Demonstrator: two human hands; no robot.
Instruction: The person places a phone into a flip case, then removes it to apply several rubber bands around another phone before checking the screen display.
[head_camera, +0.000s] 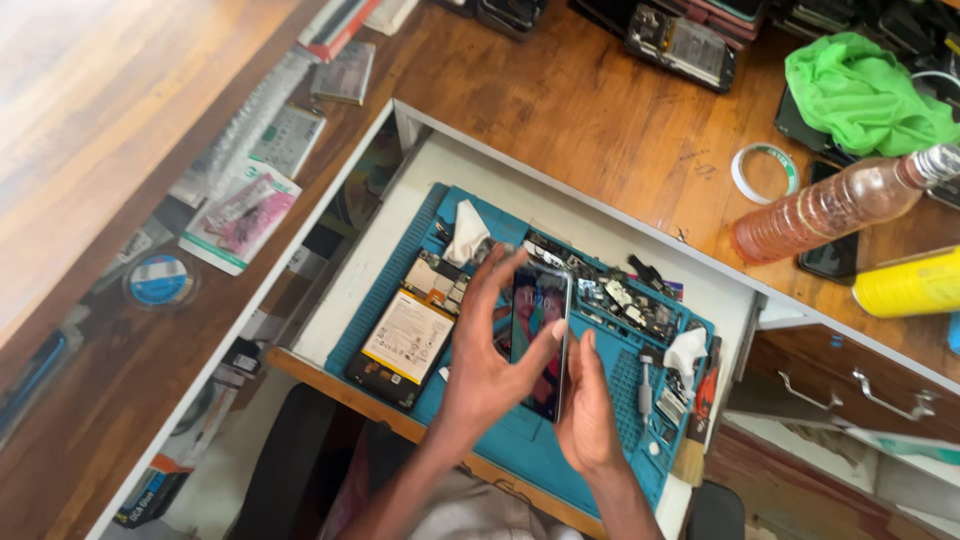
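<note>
The smartphone (541, 335), screen lit, is above the blue repair mat (395, 275), grasped between both hands: the left hand (485, 350) grips its left edge, the right hand (588, 410) its right edge. It may slip and fall on the opened phone with battery (408, 335) just beside, or on the loose parts (625, 300), because only fingertips pinch it. A plastic bottle (835, 205) lies on the wooden counter (580, 110)
</note>
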